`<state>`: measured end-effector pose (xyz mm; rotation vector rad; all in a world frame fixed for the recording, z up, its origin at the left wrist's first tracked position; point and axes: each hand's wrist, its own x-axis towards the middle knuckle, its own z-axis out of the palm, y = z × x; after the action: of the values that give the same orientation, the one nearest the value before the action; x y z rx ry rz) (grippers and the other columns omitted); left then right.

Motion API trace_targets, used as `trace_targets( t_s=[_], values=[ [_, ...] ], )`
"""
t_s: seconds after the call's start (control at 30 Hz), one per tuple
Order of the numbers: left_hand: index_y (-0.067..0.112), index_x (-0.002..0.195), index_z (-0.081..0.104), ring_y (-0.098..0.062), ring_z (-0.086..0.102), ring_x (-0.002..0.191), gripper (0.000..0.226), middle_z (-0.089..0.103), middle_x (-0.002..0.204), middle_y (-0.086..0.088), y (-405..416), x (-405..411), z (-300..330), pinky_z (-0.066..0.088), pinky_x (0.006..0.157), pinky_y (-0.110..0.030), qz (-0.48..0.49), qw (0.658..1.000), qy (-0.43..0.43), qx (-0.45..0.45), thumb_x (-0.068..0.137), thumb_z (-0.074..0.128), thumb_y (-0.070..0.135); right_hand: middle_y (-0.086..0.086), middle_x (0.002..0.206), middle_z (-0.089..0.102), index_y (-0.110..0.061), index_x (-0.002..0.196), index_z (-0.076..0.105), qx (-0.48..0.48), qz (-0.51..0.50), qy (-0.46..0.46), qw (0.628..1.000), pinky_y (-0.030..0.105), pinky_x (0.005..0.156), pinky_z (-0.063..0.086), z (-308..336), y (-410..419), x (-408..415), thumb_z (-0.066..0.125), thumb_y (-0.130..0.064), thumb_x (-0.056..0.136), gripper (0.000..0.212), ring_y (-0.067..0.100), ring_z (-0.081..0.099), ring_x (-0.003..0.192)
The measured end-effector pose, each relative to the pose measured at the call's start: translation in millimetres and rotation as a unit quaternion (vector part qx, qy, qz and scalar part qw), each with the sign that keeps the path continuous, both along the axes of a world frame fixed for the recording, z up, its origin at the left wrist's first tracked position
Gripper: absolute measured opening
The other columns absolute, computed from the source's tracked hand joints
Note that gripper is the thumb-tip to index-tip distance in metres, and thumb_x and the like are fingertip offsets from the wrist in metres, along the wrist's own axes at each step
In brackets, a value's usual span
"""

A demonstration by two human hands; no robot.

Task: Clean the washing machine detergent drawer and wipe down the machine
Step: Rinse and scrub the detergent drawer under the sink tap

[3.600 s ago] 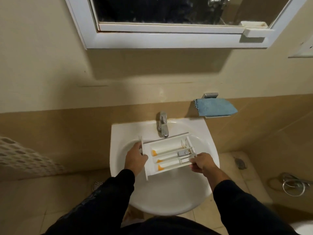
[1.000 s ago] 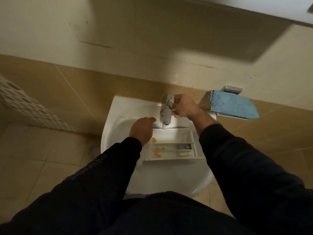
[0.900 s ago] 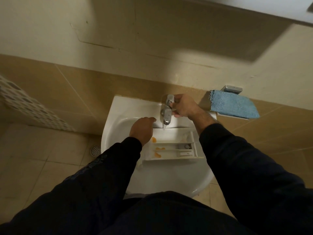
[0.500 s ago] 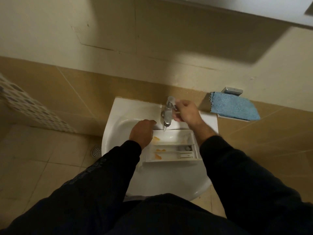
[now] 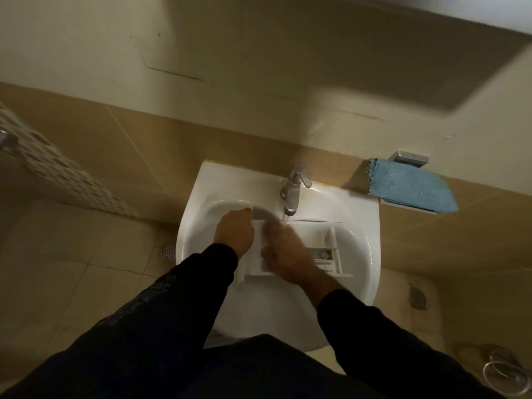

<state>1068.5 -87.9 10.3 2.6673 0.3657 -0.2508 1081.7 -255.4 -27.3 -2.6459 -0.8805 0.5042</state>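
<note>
Detergent drawer [image 5: 325, 249] lies in white sink [image 5: 359, 254] w/ its far edge under tap [image 5: 293, 191], prob so running water flushes the compartments. L hand [image 5: 234, 233] grips drawer's left end to steady it. R hand [image 5: 283, 251], blurred, rests flat over the left compartments, fingers loosely spread, holding nothing I can make out

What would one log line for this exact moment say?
step: rinsing | detergent drawer: in sink, under tap | left hand: grips drawer's left end | right hand: blurred, inside drawer | blue cloth: unused
</note>
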Motion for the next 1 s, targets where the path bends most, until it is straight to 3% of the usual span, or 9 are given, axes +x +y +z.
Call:
trace_targets(
  t_s=[0.1,0.2,0.27,0.37,0.5,0.63,0.77,0.87,1.0],
  values=[
    [0.01,0.12,0.06,-0.028,0.061,0.105,0.028,0.066,0.115,-0.011,0,-2,-2,0.046,0.092,-0.035,0.024,0.999,-0.002,-0.031,0.097,0.044,0.013,0.011,0.162,0.021,-0.01,0.154,0.025,-0.104,-0.117,-0.054,0.986,0.045,0.12,0.02,-3,-30,18,0.028,-0.054,0.1,0.069,0.03,0.018,0.149],
    [0.011,0.117,0.062,-0.026,0.062,0.102,0.028,0.067,0.112,-0.009,-1,-3,-5,0.049,0.093,-0.035,0.044,0.997,-0.011,-0.057,0.096,0.044,0.012,0.013,0.165,0.006,-0.008,0.156,0.014,-0.143,-0.158,-0.054,0.976,0.046,0.123,0.009,2,-24,11,0.016,-0.061,0.099,0.078,0.029,0.001,0.152],
    [0.011,0.112,0.065,-0.025,0.064,0.098,0.025,0.069,0.108,-0.008,-2,-3,-7,0.05,0.089,-0.033,0.054,0.996,-0.024,-0.06,0.095,0.046,0.011,0.017,0.163,0.012,-0.006,0.156,0.016,-0.101,-0.137,-0.032,0.985,0.05,0.121,0.015,3,6,1,0.02,-0.058,0.097,0.079,0.034,0.008,0.151],
    [0.01,0.109,0.065,-0.024,0.065,0.097,0.021,0.07,0.106,-0.008,-2,-1,-9,0.047,0.086,-0.03,0.044,0.998,-0.029,-0.039,0.098,0.048,0.016,0.022,0.158,0.026,0.002,0.151,0.028,-0.031,-0.007,0.0,1.0,0.055,0.117,0.023,-6,41,-10,0.021,-0.047,0.094,0.076,0.039,0.02,0.148],
    [0.01,0.118,0.063,-0.025,0.062,0.106,0.026,0.068,0.114,-0.009,4,-2,-11,0.043,0.093,-0.031,0.039,0.998,-0.025,-0.039,0.095,0.052,0.017,0.018,0.159,0.028,-0.002,0.149,0.036,-0.04,0.079,-0.011,0.996,0.047,0.121,0.017,-2,21,0,0.026,-0.05,0.095,0.073,0.035,0.024,0.147],
    [0.016,0.118,0.065,-0.023,0.063,0.105,0.026,0.068,0.113,-0.004,3,-5,-13,0.048,0.097,-0.034,0.047,0.995,-0.036,-0.08,0.096,0.051,0.019,0.011,0.157,0.034,-0.014,0.132,0.056,-0.091,0.015,-0.073,0.993,0.049,0.12,0.018,6,-27,15,0.029,-0.059,0.092,0.066,0.032,0.025,0.147],
    [0.016,0.133,0.056,-0.022,0.058,0.116,0.036,0.063,0.127,-0.005,2,-9,-14,0.041,0.105,-0.033,0.024,0.997,-0.042,-0.068,0.098,0.052,0.022,0.013,0.15,0.04,-0.013,0.145,0.039,-0.006,-0.062,-0.021,0.998,0.052,0.114,0.031,6,8,6,0.059,-0.035,0.086,0.066,0.033,0.036,0.138],
    [0.015,0.126,0.061,-0.024,0.062,0.108,0.031,0.068,0.118,-0.006,2,-7,-13,0.044,0.099,-0.034,0.031,0.995,-0.054,-0.075,0.097,0.053,0.023,0.019,0.153,0.036,-0.003,0.148,0.037,0.001,0.021,0.007,1.0,0.053,0.116,0.027,-4,34,-7,0.036,-0.041,0.088,0.071,0.036,0.028,0.144],
    [0.014,0.124,0.063,-0.025,0.062,0.109,0.031,0.069,0.116,-0.007,1,-8,-8,0.044,0.101,-0.035,0.041,0.993,-0.057,-0.09,0.095,0.055,0.02,0.009,0.165,0.011,-0.012,0.157,0.015,-0.043,0.123,-0.001,0.992,0.045,0.123,0.006,-10,5,-3,0.027,-0.054,0.093,0.077,0.024,0.005,0.152]
  ],
)
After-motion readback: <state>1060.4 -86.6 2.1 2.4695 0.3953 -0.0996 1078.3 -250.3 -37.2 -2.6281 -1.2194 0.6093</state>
